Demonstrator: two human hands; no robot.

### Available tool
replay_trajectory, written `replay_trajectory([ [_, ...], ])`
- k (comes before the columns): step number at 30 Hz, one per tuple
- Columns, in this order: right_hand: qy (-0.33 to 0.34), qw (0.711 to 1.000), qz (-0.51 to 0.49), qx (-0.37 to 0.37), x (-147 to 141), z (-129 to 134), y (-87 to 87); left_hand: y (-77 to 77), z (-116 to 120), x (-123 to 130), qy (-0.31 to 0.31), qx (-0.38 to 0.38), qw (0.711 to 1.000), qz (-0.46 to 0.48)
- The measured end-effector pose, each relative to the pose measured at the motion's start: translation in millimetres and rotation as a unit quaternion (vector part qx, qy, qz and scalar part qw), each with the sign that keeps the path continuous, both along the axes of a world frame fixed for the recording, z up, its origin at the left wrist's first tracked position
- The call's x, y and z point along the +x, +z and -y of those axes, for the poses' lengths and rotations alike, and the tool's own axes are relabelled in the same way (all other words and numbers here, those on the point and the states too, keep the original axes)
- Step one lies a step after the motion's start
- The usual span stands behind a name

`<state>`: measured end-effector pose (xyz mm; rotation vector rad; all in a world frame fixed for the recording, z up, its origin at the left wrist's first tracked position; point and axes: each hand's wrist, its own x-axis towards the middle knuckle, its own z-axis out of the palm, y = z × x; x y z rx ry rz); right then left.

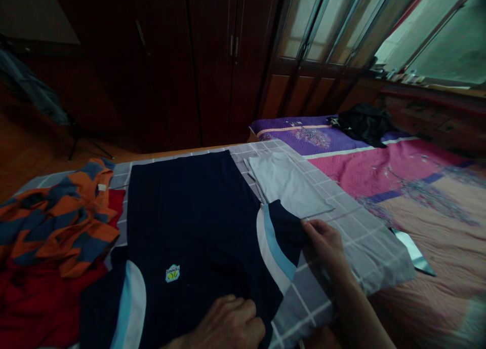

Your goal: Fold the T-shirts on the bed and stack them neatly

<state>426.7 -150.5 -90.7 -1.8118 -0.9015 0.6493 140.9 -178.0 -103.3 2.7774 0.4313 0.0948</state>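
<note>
A dark navy shirt with white and light blue shoulder bands lies spread on a grey checked cloth, its hem away from me. A small tennis badge shows on it. My right hand pinches the edge of the right-side sleeve between thumb and fingers. Near the bottom edge of the view, my left hand rests on the shirt's upper part with its fingers curled; whether fabric is inside them is hidden.
Folded pale grey clothing lies just beyond the sleeve. An orange and blue checked garment and red clothing are heaped at left. A patterned bed with a black garment stands right. Dark wardrobes line the back.
</note>
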Motion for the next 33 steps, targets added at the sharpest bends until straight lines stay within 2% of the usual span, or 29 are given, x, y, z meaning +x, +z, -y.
replay_trajectory([
  [2,-0.012,1.000,0.001,0.003,-1.0,0.6,0.7,2.0,-3.7,-1.9,-0.028,-0.026,0.997,0.064],
  [5,-0.017,1.000,-0.007,-0.009,0.4,0.5,1.5,7.0,-9.2,-3.4,-0.027,-0.063,0.988,0.135],
  [6,-0.018,1.000,-0.013,-0.014,1.1,0.3,1.5,6.2,-9.8,-3.1,-0.020,-0.046,0.986,0.160],
  [9,-0.018,0.999,-0.027,-0.033,1.7,0.3,1.6,-5.0,-8.1,-0.3,-0.020,0.065,0.973,0.219],
  [11,-0.004,0.998,-0.019,-0.057,1.1,0.6,2.3,-13.7,-6.8,0.9,-0.041,0.110,0.968,0.224],
  [13,0.026,0.996,0.008,-0.087,0.9,1.3,2.9,-17.3,-7.3,0.7,-0.053,0.108,0.971,0.208],
  [17,0.088,0.984,0.080,-0.130,6.4,2.4,-0.1,-12.0,-12.1,-0.2,-0.052,0.092,0.979,0.177],
  [21,0.050,0.991,0.095,-0.078,9.1,3.6,2.1,-12.7,-13.9,1.8,-0.054,0.109,0.976,0.179],
  [24,0.026,0.988,0.151,0.000,-11.7,6.4,14.8,-16.6,-13.2,1.9,-0.050,0.112,0.977,0.175],
  [25,0.036,0.980,0.195,0.028,-23.9,7.9,19.7,-17.2,-12.9,1.5,-0.049,0.112,0.977,0.174],
  [27,0.104,0.944,0.302,0.083,-52.8,11.7,27.3,-16.4,-12.5,0.9,-0.050,0.107,0.977,0.175],
  [29,0.223,0.883,0.394,0.123,-80.1,16.0,30.0,-13.2,-12.8,0.7,-0.046,0.090,0.978,0.181],
  [31,0.321,0.830,0.433,0.139,-97.5,20.5,28.3,-8.0,-14.0,0.5,-0.044,0.064,0.979,0.190],
  [33,0.339,0.821,0.436,0.142,-101.1,25.4,24.3,-1.0,-15.9,-0.5,-0.050,0.037,0.978,0.197],
])
